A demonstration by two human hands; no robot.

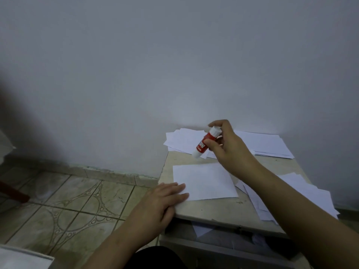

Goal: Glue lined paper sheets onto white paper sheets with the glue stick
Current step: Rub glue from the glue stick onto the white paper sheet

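Note:
A white paper sheet lies flat on the small beige table. My left hand rests with straight fingers on the sheet's near-left corner. Just above the sheet's far edge, my right hand grips a red and white glue stick, tilted with its lower end pointing down-left. The glue stick does not touch the sheet. I cannot tell whether its cap is on.
A loose pile of white sheets lies at the table's back against the wall, with another stack at the back right. More sheets lie under my right forearm. Tiled floor spreads to the left.

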